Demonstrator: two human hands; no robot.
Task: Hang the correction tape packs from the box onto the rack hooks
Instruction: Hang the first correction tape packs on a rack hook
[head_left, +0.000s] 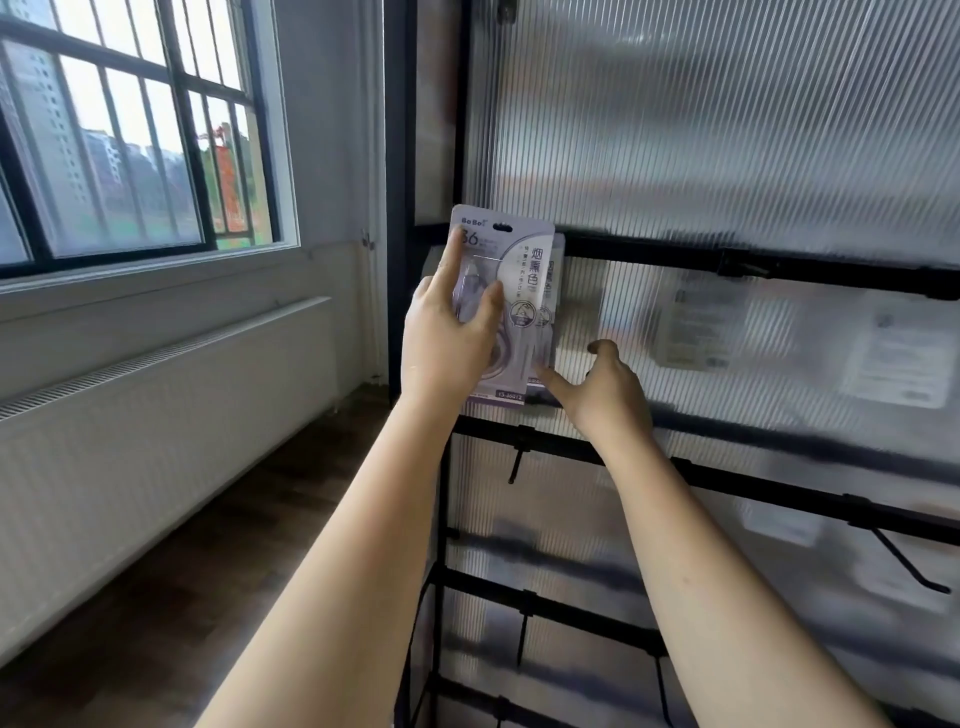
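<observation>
A lilac correction tape pack (522, 270) with a hang slot at its top is held up against the black rack (675, 257), at the left end of an upper bar. My left hand (452, 332) grips the pack from the front, forefinger stretched up along its left side, thumb across the blister. A second pack (557, 280) shows just behind it, mostly hidden. My right hand (605, 387) touches the packs' lower right corner with its thumb, fingers loosely bent. The hook behind the packs is hidden. The box is out of view.
Bare black hooks (911, 564) stick out from lower bars (571, 447) of the rack. Ribbed translucent panels (727, 130) back the rack, with blurred packs (696, 327) showing through. A window (130, 135) and white radiator (156, 431) are on the left, over a dark wooden floor.
</observation>
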